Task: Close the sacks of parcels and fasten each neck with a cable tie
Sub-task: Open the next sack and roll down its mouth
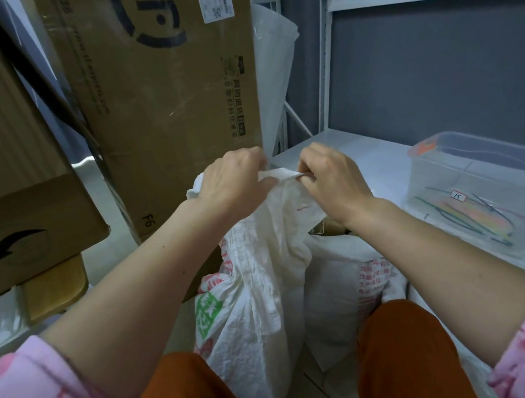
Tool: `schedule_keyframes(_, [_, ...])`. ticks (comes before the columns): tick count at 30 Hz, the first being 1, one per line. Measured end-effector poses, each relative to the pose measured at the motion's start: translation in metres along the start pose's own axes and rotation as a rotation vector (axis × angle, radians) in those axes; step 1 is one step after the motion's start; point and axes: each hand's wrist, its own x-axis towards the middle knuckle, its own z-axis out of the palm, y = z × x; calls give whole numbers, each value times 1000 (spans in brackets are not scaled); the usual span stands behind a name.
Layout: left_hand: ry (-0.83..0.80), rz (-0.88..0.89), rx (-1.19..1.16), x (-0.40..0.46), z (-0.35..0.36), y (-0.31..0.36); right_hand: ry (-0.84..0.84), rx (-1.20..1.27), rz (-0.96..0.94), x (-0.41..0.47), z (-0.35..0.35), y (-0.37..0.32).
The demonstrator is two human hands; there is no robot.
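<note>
Cloth of the sack [262, 289] mouth stretches sideways between both fists, above the knees. The left hand [234, 182] has its fingers clamped round a bunched wad; the right hand [331, 180] pinches the rim shut. No tie is on the neck. The cable ties [472, 215] lie in the clear tub [524, 151] to the right, nearer the right hand.

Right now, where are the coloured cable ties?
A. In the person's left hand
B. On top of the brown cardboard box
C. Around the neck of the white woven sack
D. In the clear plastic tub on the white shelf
D: the coloured cable ties lie loose inside the clear plastic tub on the white shelf, right of both hands.
</note>
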Motion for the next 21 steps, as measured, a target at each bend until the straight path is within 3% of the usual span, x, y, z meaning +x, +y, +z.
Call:
schedule_keyframes(2, [-33, 46, -114, -1, -5, 8, 79, 3, -107, -1, 1, -5])
schedule_keyframes(6, [-106, 2, -121, 1, -4, 11, 189, -86, -223, -3, 5, -8])
schedule_keyframes(13, [-74, -73, -3, 0, -3, -1, 76, 11, -134, -6, 14, 5])
schedule_keyframes(18, [-318, -5, -76, -1, -7, 4, 200, -92, -250, -5, 14, -1])
schedule_keyframes(21, [-477, -29, -348, 0, -15, 4, 285, -155, -338, -6, 15, -1])
